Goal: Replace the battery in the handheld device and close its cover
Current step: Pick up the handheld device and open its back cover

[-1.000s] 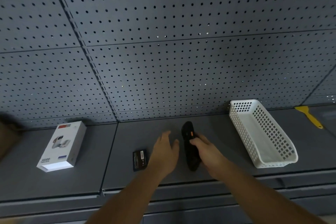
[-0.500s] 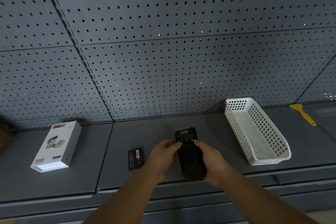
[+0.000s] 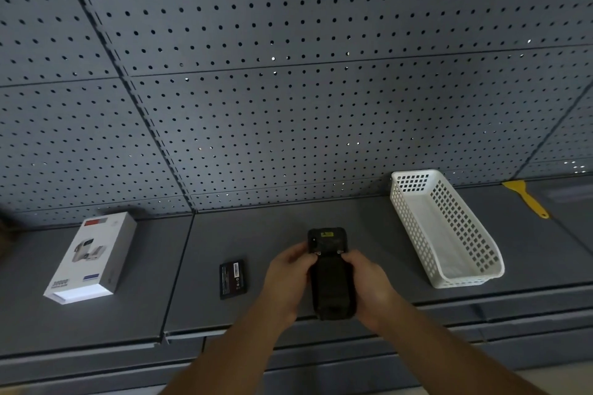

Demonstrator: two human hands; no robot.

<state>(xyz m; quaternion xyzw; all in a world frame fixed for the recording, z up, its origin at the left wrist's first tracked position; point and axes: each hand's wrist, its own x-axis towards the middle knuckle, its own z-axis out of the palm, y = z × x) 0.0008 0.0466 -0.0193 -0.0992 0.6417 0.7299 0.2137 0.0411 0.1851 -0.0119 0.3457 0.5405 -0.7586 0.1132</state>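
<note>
A black handheld device (image 3: pixel 330 279) is held back side up above the grey shelf (image 3: pixel 369 234), its top end with a yellow label pointing away from me. My left hand (image 3: pixel 285 282) grips its left edge and my right hand (image 3: pixel 369 285) grips its right edge, both thumbs pressing near two small latches on the back. The cover looks shut in place. A flat black battery (image 3: pixel 233 279) with white print lies on the shelf just left of my left hand.
A white product box (image 3: pixel 91 258) lies at the left of the shelf. A white perforated plastic basket (image 3: pixel 449 231) stands to the right, a yellow scraper (image 3: pixel 528 197) beyond it. Grey pegboard (image 3: pixel 288 90) rises behind the shelf.
My right hand picked the device up off the shelf and turned it back side up. My left hand then came in and took hold of its left edge; both thumbs now sit near the latches.
</note>
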